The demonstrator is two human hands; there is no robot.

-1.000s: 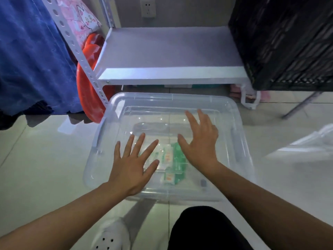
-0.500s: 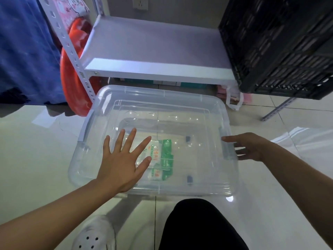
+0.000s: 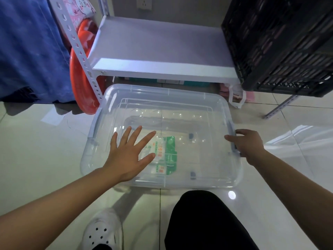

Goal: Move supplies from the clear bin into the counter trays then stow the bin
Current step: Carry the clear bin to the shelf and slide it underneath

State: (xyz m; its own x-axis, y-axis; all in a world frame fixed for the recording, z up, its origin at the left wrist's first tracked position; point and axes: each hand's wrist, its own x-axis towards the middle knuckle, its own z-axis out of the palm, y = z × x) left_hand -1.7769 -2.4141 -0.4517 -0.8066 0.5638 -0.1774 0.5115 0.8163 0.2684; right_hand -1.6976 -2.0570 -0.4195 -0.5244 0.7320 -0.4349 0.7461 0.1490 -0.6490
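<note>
A clear plastic bin (image 3: 180,98) with its lid on sits on the tiled floor in front of a metal shelf. Green and white packets (image 3: 167,150) show through the lid near the middle. My left hand (image 3: 129,152) lies flat on the lid, fingers spread. My right hand (image 3: 246,141) is at the bin's right edge, fingers curled over the grey latch (image 3: 232,129) there. A matching grey latch (image 3: 94,123) is on the left edge.
A white metal shelf (image 3: 162,51) stands just behind the bin, with a black crate (image 3: 281,44) on its right part. An orange basin (image 3: 84,83) leans by the shelf post. Blue fabric (image 3: 30,47) hangs at left. My knee and white shoe (image 3: 102,230) are below the bin.
My right hand left the lid's middle and moved to the bin's right edge, closing over the latch. The left hand stayed flat on the lid.
</note>
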